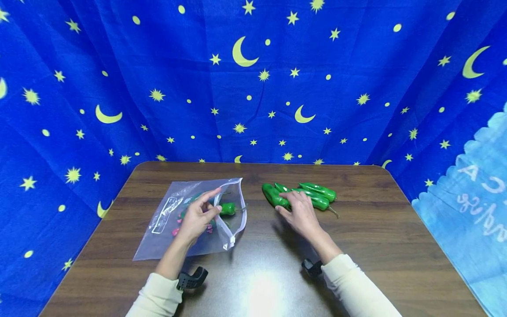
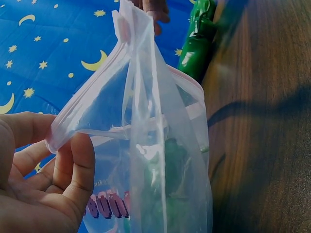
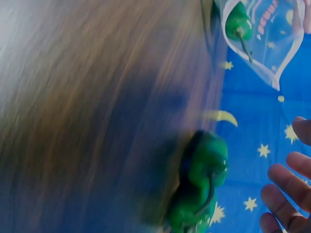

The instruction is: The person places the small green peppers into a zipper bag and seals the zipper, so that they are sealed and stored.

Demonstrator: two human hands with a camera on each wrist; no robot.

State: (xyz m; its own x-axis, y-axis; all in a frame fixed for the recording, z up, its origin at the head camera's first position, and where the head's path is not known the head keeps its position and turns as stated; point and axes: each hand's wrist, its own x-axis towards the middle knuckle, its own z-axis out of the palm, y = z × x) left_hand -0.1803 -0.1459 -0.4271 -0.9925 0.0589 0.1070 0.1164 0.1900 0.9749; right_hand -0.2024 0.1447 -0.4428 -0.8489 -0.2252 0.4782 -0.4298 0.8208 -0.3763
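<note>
A clear zip bag [image 1: 148,246] with pink print lies on the table, its mouth spread toward the right. Inside it is a green pepper [image 1: 227,208], stem pointing out of the opening; more green shows dimly through the plastic. My left hand [image 1: 194,220] pinches the bag's zip edge [image 2: 73,109] between thumb and fingers, holding it raised. Over the nearest of several loose green peppers [image 1: 271,196] hovers my right hand [image 1: 303,215]. Its fingers [image 3: 286,189] are spread and stand apart from the peppers [image 3: 206,160] in the right wrist view.
The brown wooden table [image 1: 356,264] bears the bag on the left and the loose peppers right of centre. A blue curtain [image 1: 253,110] with moons and stars surrounds it. Light blue cloth [image 1: 475,185] hangs at the right. Black wrist mounts [image 1: 192,278] sit at both wrists.
</note>
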